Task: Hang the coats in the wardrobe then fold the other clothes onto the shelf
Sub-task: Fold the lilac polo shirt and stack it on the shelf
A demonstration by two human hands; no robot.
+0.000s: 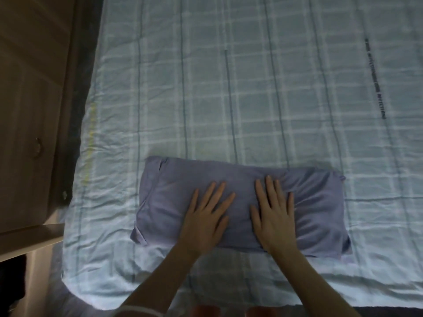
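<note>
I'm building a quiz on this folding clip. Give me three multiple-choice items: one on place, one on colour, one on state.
1. Where does the garment lie?
A. on the bed
B. on a chair
C. on the floor

2. What colour is it?
A. red
B. purple-blue
C. yellow

3. How are the hands?
A. fists
B. flat on it
C. lifted away

A: it lies on the checked bedspread.
B: the cloth is purple-blue.
B: left hand and right hand press on it with straight fingers.

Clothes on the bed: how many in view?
1: a folded purple-blue fabric garment near the plaid-sheeted bed's front edge, both hands flat on it. Others may lie out of frame.
</note>
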